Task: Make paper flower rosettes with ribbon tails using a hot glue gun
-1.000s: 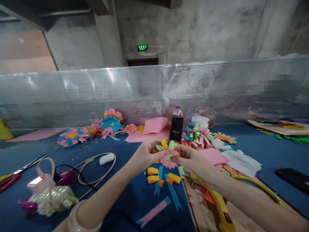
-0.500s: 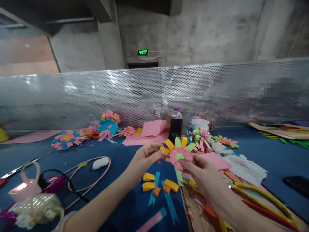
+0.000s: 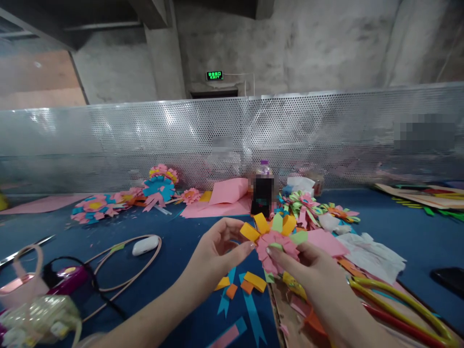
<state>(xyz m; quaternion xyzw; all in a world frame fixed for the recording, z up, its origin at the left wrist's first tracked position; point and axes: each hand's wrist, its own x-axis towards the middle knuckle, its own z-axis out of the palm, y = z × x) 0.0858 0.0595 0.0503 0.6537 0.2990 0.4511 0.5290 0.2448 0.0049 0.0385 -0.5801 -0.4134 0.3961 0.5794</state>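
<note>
A paper flower (image 3: 271, 256) with pink petals, a pale green centre and yellow and green paper loops around its rim is held up between both hands above the blue table. My right hand (image 3: 308, 263) grips its right side, the thumb pressing by the green centre and the fingers hidden behind. At its left edge my left hand (image 3: 224, 244) pinches near a yellow loop (image 3: 249, 232); the exact contact is partly hidden. Below lie yellow folded loops (image 3: 255, 281), small orange pieces (image 3: 232, 291) and blue notched strips (image 3: 253, 309).
Yellow-and-red-handled scissors (image 3: 395, 299) lie on the right near crumpled tissue (image 3: 375, 256). Finished paper flowers (image 3: 96, 205) and pink sheets (image 3: 228, 191) line the back, before a perforated metal partition (image 3: 145, 130). A white earphone case (image 3: 145, 245) and cables are on the left.
The flower has moved slightly nearer and lower, tilting so its pink petals look larger. My left hand has shifted right and now covers part of the loops on the table.
</note>
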